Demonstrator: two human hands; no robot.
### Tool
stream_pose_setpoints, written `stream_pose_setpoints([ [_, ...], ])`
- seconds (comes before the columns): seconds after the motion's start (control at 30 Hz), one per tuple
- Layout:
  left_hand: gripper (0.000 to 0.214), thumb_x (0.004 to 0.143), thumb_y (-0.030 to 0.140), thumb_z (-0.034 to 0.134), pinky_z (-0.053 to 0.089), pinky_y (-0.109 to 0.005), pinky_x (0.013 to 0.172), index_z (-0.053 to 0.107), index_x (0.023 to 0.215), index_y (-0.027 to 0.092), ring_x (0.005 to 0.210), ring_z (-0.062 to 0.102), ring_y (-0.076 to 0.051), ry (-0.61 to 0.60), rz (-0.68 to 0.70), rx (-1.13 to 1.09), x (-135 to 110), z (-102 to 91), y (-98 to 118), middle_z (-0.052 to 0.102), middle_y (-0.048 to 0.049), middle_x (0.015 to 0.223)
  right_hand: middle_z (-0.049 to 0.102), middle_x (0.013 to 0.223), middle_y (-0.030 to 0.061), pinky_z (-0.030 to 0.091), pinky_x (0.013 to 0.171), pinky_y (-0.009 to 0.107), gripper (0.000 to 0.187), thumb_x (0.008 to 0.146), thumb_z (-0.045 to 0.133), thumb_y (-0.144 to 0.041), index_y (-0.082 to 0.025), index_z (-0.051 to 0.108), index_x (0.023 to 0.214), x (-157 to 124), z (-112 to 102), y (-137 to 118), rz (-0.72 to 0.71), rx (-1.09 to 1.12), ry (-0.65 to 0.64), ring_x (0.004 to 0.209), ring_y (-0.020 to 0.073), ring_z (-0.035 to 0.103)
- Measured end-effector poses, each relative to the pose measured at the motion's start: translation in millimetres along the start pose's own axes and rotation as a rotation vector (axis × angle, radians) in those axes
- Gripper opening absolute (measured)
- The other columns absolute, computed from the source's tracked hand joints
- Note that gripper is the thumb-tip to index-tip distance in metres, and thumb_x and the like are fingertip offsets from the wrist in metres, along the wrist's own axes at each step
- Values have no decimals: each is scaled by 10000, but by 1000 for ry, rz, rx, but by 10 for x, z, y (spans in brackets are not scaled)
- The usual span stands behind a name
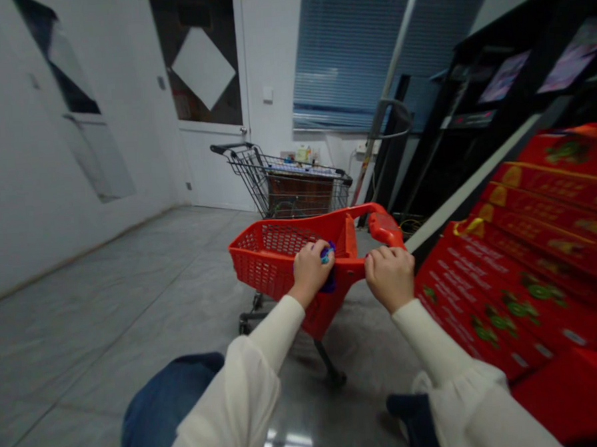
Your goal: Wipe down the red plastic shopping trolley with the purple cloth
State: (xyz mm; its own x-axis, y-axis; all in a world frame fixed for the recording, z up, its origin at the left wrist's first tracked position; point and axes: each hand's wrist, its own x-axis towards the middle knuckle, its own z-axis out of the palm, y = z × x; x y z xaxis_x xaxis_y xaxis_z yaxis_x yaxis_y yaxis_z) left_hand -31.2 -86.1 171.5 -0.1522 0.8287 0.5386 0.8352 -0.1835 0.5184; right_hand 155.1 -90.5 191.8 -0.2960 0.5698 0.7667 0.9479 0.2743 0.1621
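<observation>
A red plastic shopping cart (281,278) stands before me, its perforated basket to the left and its handle (386,227) to the right. My right hand (392,275) is closed around the near end of that handle. At the basket's near rim, my left hand (311,268) is wrapped on a small purple and blue packet (329,252). The packet's kind cannot be made out, and my fingers partly cover it. Whether the left hand also rests on the rim is unclear.
Behind stands a black wire shopping cart (256,179) beside a brown cabinet (299,191) with small items on top. Stacked red boxes (482,287) crowd the right. A white door (215,168) and a blinded window (345,61) are at the back. Grey floor (108,313) spreads left.
</observation>
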Motion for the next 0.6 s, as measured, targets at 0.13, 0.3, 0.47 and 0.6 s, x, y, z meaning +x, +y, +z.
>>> stream_pose_setpoints([
  [0.13, 207, 921, 370, 571, 448, -298, 907, 656, 1085, 275, 986, 603, -195, 24, 135, -37, -59, 69, 182, 656, -42, 1038, 651, 793, 67, 260, 817, 381, 250, 924, 489, -243, -178, 642, 737, -21, 12, -17, -2, 22, 22, 852, 221, 463],
  [0.3, 195, 930, 315, 555, 458, -276, 914, 655, 1086, 253, 986, 613, -178, -15, 81, -22, 8, -45, -388, 652, -45, 1044, 641, 780, 71, 257, 823, 383, 262, 918, 478, -235, -181, 628, 710, -32, 37, -22, 28, 90, 46, 855, 223, 452],
  [0.47, 175, 925, 310, 562, 454, -272, 902, 659, 1058, 249, 980, 618, -180, 1, 7, 30, 53, -106, -390, 667, -43, 1019, 640, 793, 71, 250, 849, 390, 263, 922, 475, -252, -183, 625, 717, -8, 65, -141, 48, 70, 60, 846, 223, 439],
  [0.6, 185, 917, 349, 576, 454, -288, 882, 662, 1057, 264, 947, 610, -190, 15, 115, 25, 12, -58, 71, 655, -41, 990, 644, 810, 80, 255, 844, 383, 259, 927, 474, -257, -177, 634, 740, 15, 52, -254, 46, 55, 53, 850, 226, 440],
])
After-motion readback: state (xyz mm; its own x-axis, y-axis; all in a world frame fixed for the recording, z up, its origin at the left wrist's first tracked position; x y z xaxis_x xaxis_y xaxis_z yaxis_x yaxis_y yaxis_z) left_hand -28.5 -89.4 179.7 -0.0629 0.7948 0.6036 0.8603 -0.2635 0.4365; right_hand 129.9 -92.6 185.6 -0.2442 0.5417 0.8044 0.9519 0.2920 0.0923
